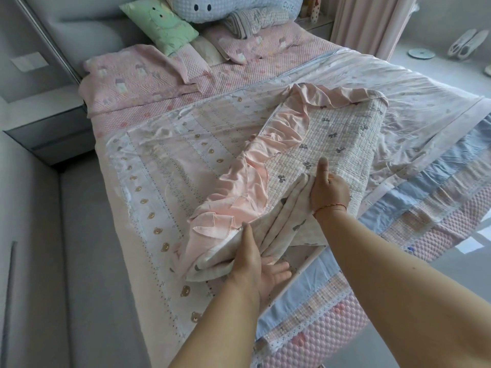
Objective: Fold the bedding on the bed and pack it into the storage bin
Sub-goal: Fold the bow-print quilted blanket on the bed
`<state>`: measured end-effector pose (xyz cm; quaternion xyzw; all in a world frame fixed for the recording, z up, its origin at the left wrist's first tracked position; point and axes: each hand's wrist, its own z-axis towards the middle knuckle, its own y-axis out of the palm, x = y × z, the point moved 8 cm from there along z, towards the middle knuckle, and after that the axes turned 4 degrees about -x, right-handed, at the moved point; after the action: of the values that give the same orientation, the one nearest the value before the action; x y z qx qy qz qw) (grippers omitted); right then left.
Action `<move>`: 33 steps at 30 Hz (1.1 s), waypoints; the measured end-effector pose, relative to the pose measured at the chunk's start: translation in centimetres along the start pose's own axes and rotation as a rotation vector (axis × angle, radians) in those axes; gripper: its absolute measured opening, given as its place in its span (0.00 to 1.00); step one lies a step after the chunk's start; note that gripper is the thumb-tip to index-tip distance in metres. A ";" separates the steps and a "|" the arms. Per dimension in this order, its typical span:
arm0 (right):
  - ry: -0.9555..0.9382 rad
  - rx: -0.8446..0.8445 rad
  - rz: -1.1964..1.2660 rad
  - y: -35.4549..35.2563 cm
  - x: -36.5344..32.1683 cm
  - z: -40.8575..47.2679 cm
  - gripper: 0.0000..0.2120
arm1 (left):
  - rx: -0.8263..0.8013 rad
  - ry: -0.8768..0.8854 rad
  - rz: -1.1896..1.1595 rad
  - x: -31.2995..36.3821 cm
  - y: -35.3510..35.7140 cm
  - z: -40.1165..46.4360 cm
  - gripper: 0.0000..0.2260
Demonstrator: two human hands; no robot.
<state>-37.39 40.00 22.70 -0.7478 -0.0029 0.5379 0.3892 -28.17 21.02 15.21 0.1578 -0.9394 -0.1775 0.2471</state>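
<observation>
Premises: a home bedroom, evidently a child's. Evidence — a bed (148, 197) fills the frame, laid with a pastel bear-print quilt (164, 166). At 12 o'clock, against a grey padded headboard (79, 25), stand a green cartoon pillow (162, 27) and a pale blue plush cushion with eyes (225, 6). A grey bedside cabinet (45, 120) sits at 9 o'clock. Pink curtains (369, 19) hang at 1 o'clock — a pair of slippers (465, 43) lies on the grey floor at 2 o'clock.

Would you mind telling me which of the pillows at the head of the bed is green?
The green pillow with the cartoon print, leaning left of the blue-white plush pillow; the others are pink or striped.
</observation>
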 end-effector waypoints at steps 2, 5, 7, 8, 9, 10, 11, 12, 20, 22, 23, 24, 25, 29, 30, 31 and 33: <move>-0.011 0.012 -0.002 -0.1 -0.1 -0.2 0.30 | 0.024 0.043 -0.107 0.1 -0.3 1.0 0.38; -0.016 0.035 0.026 -0.5 -0.1 -0.4 0.30 | 0.116 0.147 -0.253 0.0 -1.8 2.0 0.33; -0.011 0.053 0.063 -0.9 0.0 -0.5 0.29 | 0.162 0.187 -0.312 0.2 -2.9 2.0 0.30; -0.007 0.062 0.081 -1.0 0.0 -0.6 0.29 | 0.176 0.194 -0.313 0.4 -3.1 1.9 0.30; -0.002 0.072 0.093 -1.2 0.0 -0.7 0.29 | 0.181 0.202 -0.334 0.6 -3.3 1.6 0.30; 0.005 0.081 0.096 -1.3 0.0 -0.8 0.29 | 0.212 0.216 -0.343 1.0 -3.7 1.2 0.28; 0.013 0.094 0.093 -1.6 0.1 -0.8 0.30 | 0.245 0.239 -0.325 1.7 -3.9 0.9 0.25; 0.023 0.108 0.088 -1.9 0.3 -0.8 0.30 | 0.294 0.271 -0.254 2.7 -4.0 0.4 0.22; 0.199 0.241 0.129 -5.9 3.1 1.5 0.34 | 0.443 0.593 0.820 13.6 2.7 -1.2 0.31; 0.245 0.270 0.143 -7.2 4.1 2.4 0.34 | 0.424 0.612 1.039 15.2 6.1 -0.6 0.33; 0.263 0.280 0.147 -7.7 4.8 2.9 0.34 | 0.416 0.613 1.125 15.6 7.4 0.1 0.33; 0.276 0.286 0.150 -8.3 5.3 3.4 0.34 | 0.406 0.619 1.201 15.9 8.8 1.1 0.34; 0.286 0.286 0.151 -8.8 5.8 4.0 0.34 | 0.398 0.617 1.267 16.1 10.1 2.1 0.35; 0.293 0.264 0.148 -10.1 7.6 6.2 0.35 | 0.425 0.631 1.473 16.3 13.8 5.8 0.36; 0.286 0.255 0.140 -10.1 7.7 6.7 0.35 | 0.449 0.640 1.501 16.4 14.0 6.5 0.36; 0.277 0.245 0.134 -10.1 7.8 7.3 0.35 | 0.470 0.642 1.514 16.6 14.1 7.0 0.36; 0.273 0.227 0.115 -10.0 7.8 8.4 0.34 | 0.498 0.649 1.539 17.0 14.3 7.5 0.35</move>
<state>-36.68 55.14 21.31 -0.7640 0.1534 0.4499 0.4364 -49.11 29.05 21.92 -0.4286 -0.6798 0.3029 0.5123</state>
